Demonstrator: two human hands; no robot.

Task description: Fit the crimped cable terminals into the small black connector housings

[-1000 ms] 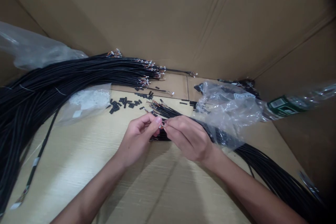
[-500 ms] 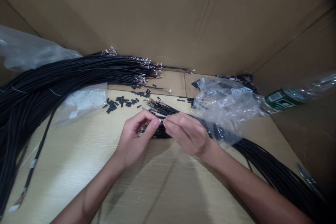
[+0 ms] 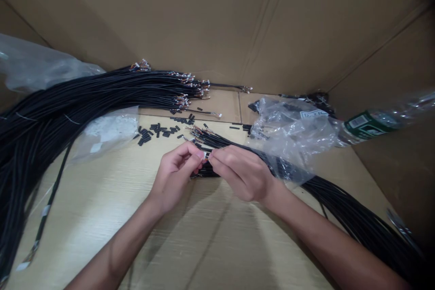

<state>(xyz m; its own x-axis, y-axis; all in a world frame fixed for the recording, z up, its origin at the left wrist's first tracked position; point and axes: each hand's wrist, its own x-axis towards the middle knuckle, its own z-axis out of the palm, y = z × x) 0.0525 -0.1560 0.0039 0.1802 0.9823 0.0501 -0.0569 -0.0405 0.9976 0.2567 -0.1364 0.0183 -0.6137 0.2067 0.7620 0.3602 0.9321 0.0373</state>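
Between my fingertips is a small white connector, pinched by my left hand. My right hand is closed just to its right, its fingers pressed around thin wires that lead to the connector; most of them are hidden by the fingers. Right behind both hands lies a bundle of black cables with bare, coloured wire ends pointing left. It runs away under my right forearm to the lower right. Short black tubes are scattered on the board beyond my left hand.
A thick bundle of black cables with white plugs fills the left. A clear bag of white parts lies beside it. To the right are a crumpled plastic bag, a green-labelled bottle and a metal tool. Cardboard walls stand around.
My left thumb and fingertips have shifted slightly, and more of the white connector shows between the hands. My right fingers have moved a little left towards it.
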